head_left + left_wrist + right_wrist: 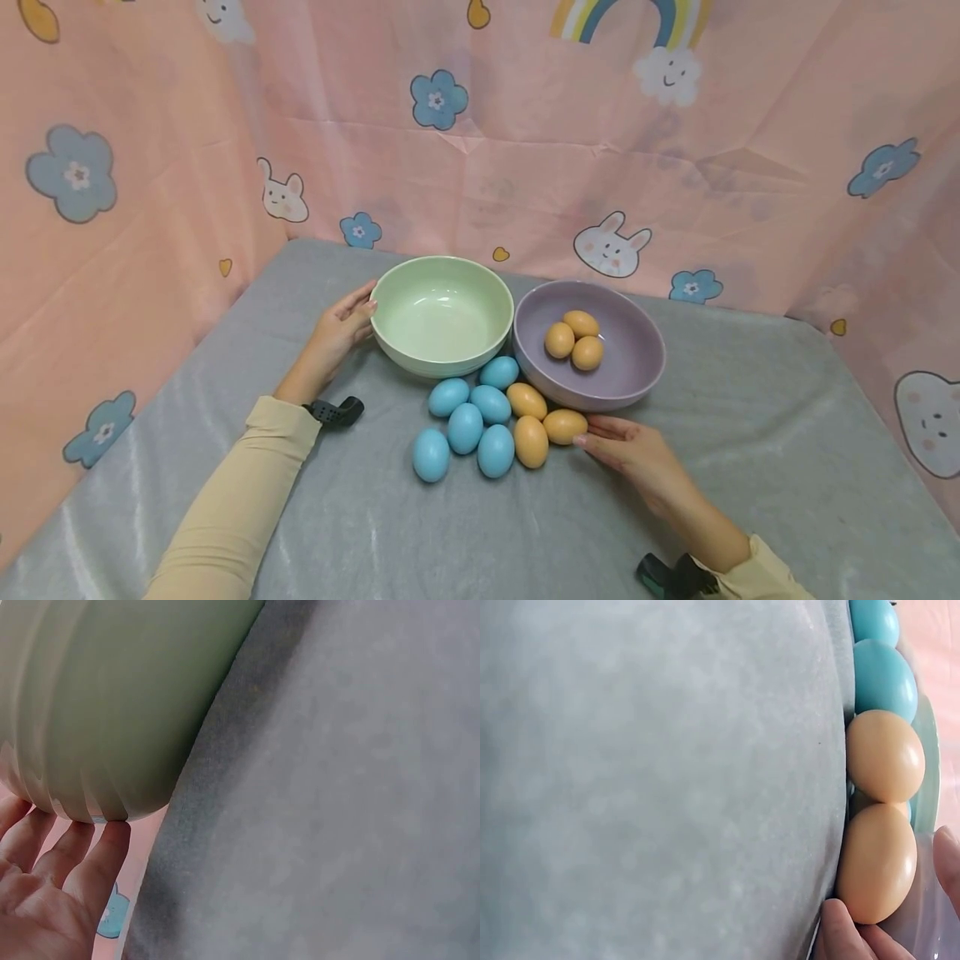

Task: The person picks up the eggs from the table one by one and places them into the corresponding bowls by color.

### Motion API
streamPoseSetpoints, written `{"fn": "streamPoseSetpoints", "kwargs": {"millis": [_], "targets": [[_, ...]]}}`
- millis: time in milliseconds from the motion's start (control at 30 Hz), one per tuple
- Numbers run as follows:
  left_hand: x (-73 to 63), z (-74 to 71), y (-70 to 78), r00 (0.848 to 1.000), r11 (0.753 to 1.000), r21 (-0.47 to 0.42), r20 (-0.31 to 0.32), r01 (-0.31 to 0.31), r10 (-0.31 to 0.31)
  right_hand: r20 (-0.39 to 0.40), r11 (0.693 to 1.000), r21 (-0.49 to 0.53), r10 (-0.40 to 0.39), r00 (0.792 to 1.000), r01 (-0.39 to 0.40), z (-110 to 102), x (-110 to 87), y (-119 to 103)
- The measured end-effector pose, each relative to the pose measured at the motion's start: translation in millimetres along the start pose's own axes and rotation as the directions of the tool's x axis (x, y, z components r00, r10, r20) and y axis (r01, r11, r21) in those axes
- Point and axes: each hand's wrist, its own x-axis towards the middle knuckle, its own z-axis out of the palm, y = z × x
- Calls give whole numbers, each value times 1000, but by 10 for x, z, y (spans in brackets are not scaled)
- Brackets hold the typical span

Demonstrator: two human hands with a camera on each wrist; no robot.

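Note:
My left hand touches the left side of a pale green bowl; in the left wrist view its fingertips meet the bowl's outer wall. Nothing lies inside that bowl. A purple bowl to its right holds three orange-tan eggs. In front of the bowls, three more such eggs lie on the cloth beside several blue eggs. My right hand is at the rightmost tan egg, fingertips touching its end. In the right wrist view, one digit stands apart from this egg.
Grey cloth covers the table. A pink patterned curtain rises behind it and at both sides. Both bowls stand close together near the table's back edge. Dark bands with small devices sit on the wrists.

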Motion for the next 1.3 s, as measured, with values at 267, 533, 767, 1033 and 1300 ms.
{"fn": "streamPoseSetpoints", "kwargs": {"millis": [267,533,767,1033,1300], "targets": [[3,5,0,1000,1000,-12,-3,7,-7,-26,1000,-24,4,1000,-4,12,7,-6],[8,-5,-8,1000,1000,-13,6,10,-10,-48,998,-65,3,999,-6,29,0,-21],[5,-9,-3,1000,1000,0,10,6,-6,-44,992,-129,-18,999,12,3,20,-18],[10,-3,2,1000,1000,-6,2,11,-11,-22,993,-110,-38,999,36,47,16,-69],[3,-2,12,1000,1000,-7,2,18,-18,-33,993,-118,-30,999,26,53,19,-72]]}}
